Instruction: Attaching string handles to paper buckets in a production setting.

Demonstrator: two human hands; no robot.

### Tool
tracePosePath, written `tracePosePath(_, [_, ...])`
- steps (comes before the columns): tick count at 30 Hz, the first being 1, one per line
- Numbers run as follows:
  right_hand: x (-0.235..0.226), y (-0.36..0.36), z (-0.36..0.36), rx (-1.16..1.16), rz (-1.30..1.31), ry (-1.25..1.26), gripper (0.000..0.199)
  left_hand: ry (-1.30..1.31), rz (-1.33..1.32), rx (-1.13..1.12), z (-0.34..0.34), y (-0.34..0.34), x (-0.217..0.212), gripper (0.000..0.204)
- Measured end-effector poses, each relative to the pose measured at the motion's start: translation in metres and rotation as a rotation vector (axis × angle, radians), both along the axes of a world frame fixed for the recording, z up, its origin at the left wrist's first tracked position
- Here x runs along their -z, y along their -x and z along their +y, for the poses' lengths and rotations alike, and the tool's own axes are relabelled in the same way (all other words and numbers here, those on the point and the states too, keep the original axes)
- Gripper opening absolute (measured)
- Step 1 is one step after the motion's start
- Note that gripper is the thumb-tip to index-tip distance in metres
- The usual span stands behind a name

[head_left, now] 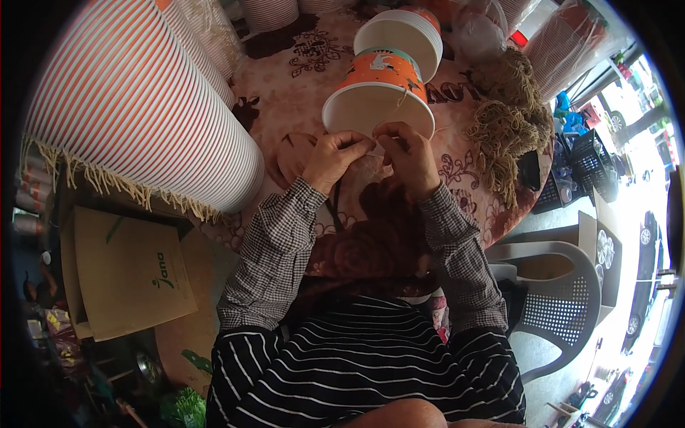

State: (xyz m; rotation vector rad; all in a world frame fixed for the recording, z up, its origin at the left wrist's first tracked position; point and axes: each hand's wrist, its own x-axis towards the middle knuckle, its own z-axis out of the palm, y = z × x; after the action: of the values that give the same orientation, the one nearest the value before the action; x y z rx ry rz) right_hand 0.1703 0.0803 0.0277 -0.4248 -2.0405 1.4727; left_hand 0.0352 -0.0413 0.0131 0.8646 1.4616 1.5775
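My left hand (338,158) and my right hand (409,155) meet over the table, thumbs and fingertips pinched close together. Between them is a thin, see-through piece of plastic film (368,168); its exact shape is hard to make out. Just beyond my fingers an orange paper tub (382,69) with a green band and small printed figures lies on its side, its white mouth turned toward me. A short tan string (402,98) hangs at the tub's rim. Behind it lies a stack of similar white-rimmed tubs (399,34).
Tall stacks of white-and-orange tubs (143,107) lean at the left, above a fringed edge and a cardboard box (132,274). A heap of tan strings (510,121) lies on the right of the cloth-covered table (285,78). A grey plastic chair (560,307) and black crates (594,165) stand right.
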Motion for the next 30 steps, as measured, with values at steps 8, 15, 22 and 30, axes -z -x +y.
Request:
tracePosePath(8, [-0.003, -0.001, -0.004, -0.043, -0.145, 0.178, 0.019, -0.056, 0.025, -0.06, 0.003, 0.0, 0.004, 0.021])
tracePosePath(15, [0.006, 0.0, -0.004, 0.06, -0.11, -0.197, 0.02, -0.1, 0.247, -0.181, 0.006, -0.001, 0.008, 0.018])
tracePosePath(22, [0.005, -0.001, -0.006, 0.097, -0.095, -0.253, 0.018, -0.029, 0.634, -0.326, 0.006, -0.011, 0.002, 0.011])
tracePosePath(30, [0.006, -0.001, -0.005, 0.114, -0.106, -0.181, 0.017, -0.186, 0.883, -0.34, 0.006, -0.015, 0.004, 0.013])
